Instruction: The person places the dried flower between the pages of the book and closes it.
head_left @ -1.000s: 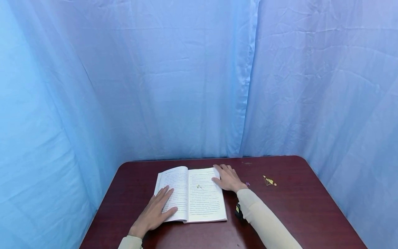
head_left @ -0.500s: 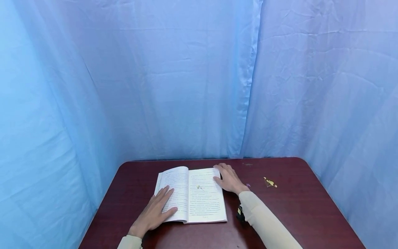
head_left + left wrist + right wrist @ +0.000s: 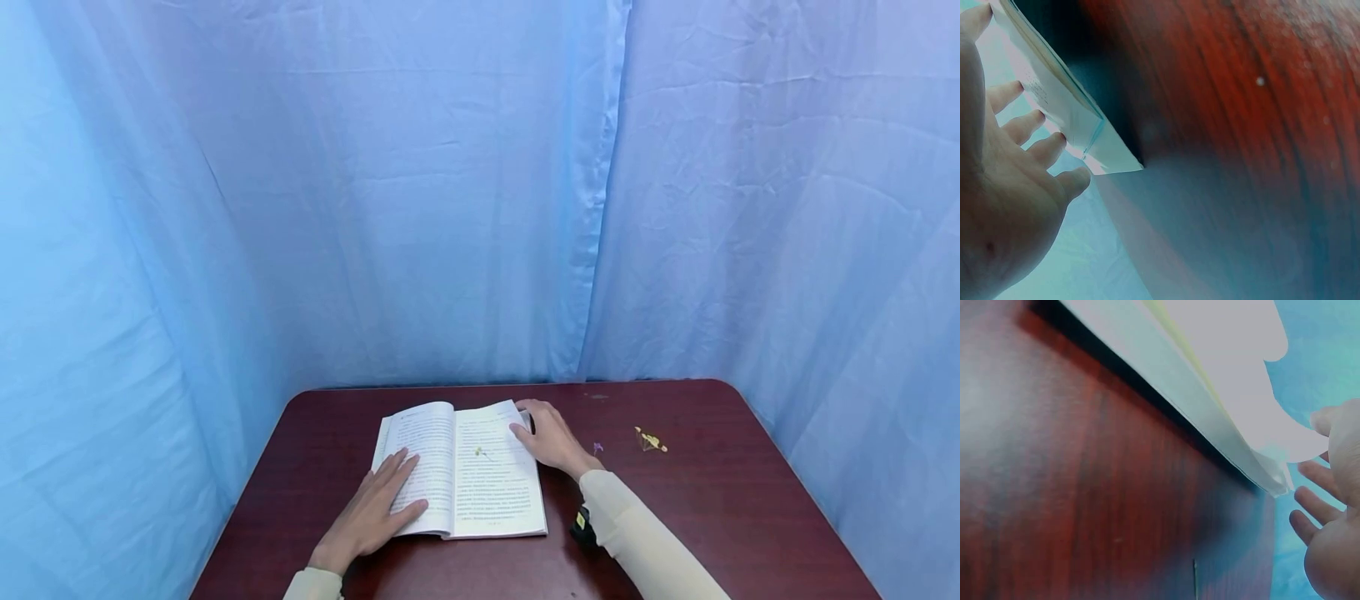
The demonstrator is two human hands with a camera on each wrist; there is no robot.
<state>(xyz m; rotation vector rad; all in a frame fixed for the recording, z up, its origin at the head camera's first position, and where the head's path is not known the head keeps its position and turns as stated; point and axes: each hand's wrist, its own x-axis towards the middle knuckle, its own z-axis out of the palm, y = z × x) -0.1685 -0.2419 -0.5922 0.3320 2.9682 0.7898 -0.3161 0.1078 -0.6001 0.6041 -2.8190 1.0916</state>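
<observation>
An open book (image 3: 423, 433) lies on the dark red table. My left hand (image 3: 371, 504) rests with spread fingers on its left page; in the left wrist view, the fingertips (image 3: 1054, 144) reach over the pages. At the far right corner, my right hand (image 3: 551, 437) pinches the corner of the right-hand page (image 3: 495, 492). That page corner (image 3: 1300, 447) curls up off the pages below in the right wrist view, between thumb and forefinger. A small flower with a thin stem (image 3: 480, 452) lies on the right page.
Right of the book lie a small purple flower (image 3: 597, 448), close by my right wrist, and a yellow flower sprig (image 3: 651, 440). A black device (image 3: 582, 527) sits under the right sleeve. Blue curtains (image 3: 465, 208) hang behind the table (image 3: 712, 500) and along both sides.
The far corner of the right page has come up, and the right hand's fingers have drawn together on it. The left hand has stayed put.
</observation>
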